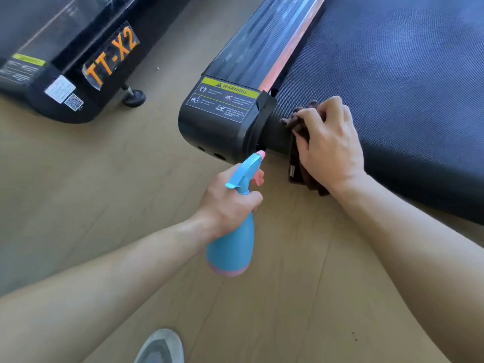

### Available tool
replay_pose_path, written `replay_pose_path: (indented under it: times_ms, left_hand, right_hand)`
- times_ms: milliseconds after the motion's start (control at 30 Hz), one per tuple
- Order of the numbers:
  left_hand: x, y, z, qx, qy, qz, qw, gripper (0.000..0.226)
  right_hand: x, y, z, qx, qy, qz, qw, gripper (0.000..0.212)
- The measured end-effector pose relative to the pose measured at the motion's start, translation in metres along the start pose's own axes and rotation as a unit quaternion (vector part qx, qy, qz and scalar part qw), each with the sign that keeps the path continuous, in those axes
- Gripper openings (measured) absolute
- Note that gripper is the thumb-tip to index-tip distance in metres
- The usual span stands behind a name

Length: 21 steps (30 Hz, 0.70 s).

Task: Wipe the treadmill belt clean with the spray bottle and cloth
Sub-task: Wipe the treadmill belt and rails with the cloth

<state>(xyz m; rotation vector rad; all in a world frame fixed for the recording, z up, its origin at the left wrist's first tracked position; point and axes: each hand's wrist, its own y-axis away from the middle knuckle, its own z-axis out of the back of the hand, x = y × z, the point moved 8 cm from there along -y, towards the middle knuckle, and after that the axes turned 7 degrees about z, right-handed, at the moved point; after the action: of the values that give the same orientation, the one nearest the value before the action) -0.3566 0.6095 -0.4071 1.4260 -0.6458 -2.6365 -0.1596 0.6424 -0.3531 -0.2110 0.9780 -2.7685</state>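
Note:
The dark treadmill belt point(392, 74) fills the upper right, curving down over its rear roller. My right hand point(330, 145) presses a brown cloth point(301, 171) against the belt's rear left corner, and the cloth hangs down over the edge. My left hand point(230, 203) grips a blue spray bottle point(233, 247) by its neck, a finger on the pink trigger. The nozzle points at the black end cap just left of the cloth.
A black end cap with a yellow warning label point(225, 100) and a side rail point(262, 40) border the belt on the left. A second treadmill marked TT-X2 point(78, 61) stands at upper left, with a levelling foot point(133, 96). Wood floor lies between; a shoe point(161, 347) shows at the bottom.

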Motion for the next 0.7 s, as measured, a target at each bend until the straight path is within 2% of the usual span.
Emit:
replay_pose_path:
  times_ms: [167,333,567,700]
  left_hand:
    - [-0.002,0.001,-0.004,0.003,0.006,-0.003,1.000,0.053]
    - [0.001,0.005,-0.007,0.006,-0.002,-0.009,1.000,0.050]
    - [0.003,0.005,-0.003,0.000,-0.005,0.001,1.000,0.019]
    - [0.008,0.008,0.001,0.005,-0.013,-0.005,1.000,0.028]
  right_hand:
    - [-0.007,0.024,0.012,0.009,0.011,-0.004,1.000,0.024]
    - [-0.029,0.063,0.034,0.006,0.004,-0.050,0.999,0.028]
    - [-0.026,0.055,0.032,0.020,-0.021,-0.065,0.997,0.029]
    - [-0.011,0.028,0.018,0.031,-0.023,-0.043,0.998,0.029]
